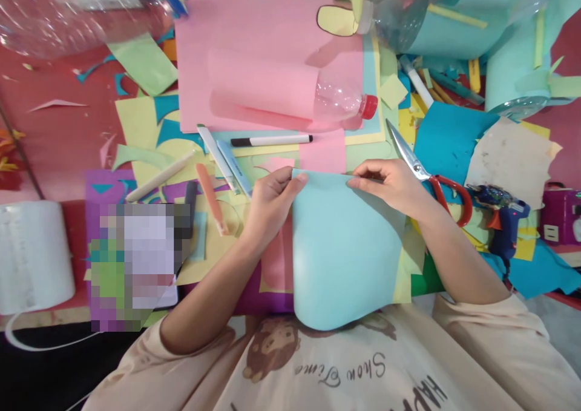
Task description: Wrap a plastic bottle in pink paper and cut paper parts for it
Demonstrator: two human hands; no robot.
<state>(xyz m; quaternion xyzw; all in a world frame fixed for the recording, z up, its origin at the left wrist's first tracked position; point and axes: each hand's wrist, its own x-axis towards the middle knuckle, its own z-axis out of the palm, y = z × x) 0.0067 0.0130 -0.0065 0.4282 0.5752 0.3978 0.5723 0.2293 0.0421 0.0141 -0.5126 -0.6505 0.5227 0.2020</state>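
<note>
A sheet of light blue paper (347, 247) curves downward in front of my body. My left hand (275, 202) pinches its upper left corner between thumb and fingers. With thumb and fingertips, my right hand (385, 184) grips the top edge toward the right. Just above the hands lies a black-and-white marker (272, 140). Beyond it, a plastic bottle (338, 99) with a red cap, wrapped in pink paper, rests on its side on pink sheets (272, 23). Open scissors with red handles (420, 169) lie by my right wrist.
Several markers and paper scraps lie left of my hands, near an orange marker (211, 199). A blue glue gun (506, 217) is at the right. Bottles with light blue paper (517, 66) stand at the upper right. A clear bottle (86, 11) and a white roll (34, 256) are at the left.
</note>
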